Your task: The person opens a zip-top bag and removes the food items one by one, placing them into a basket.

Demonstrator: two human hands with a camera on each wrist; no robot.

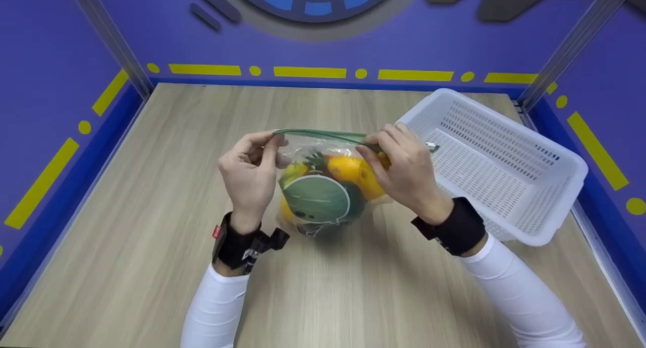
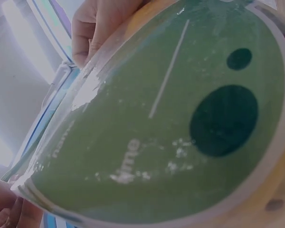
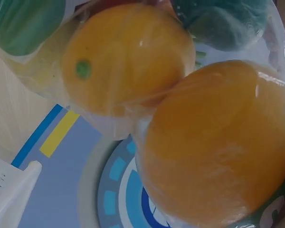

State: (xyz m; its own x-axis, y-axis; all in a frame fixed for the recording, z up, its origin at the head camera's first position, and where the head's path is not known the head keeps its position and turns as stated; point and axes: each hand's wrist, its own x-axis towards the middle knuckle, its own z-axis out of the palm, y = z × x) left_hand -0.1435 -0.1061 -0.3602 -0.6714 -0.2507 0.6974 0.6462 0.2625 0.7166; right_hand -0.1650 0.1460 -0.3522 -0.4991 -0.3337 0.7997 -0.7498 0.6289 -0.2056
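The left hand [image 1: 250, 171] pinches the left end of the green zip strip [image 1: 323, 134] on a clear bag [image 1: 323, 186] standing on the wooden table [image 1: 126, 212]. Oranges [image 1: 353, 172] sit inside the bag. The right hand [image 1: 404, 169] pinches the strip's right end, just beside the white basket [image 1: 504, 161].

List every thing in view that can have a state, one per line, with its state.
Zip bag: upright on the table, full of fruit, held by its green zip strip; whether it is sealed cannot be told.
Left hand: pinches the strip's left end.
Right hand: pinches the strip further right.
Basket: upright, nothing visible inside, tilted on the table's right edge.
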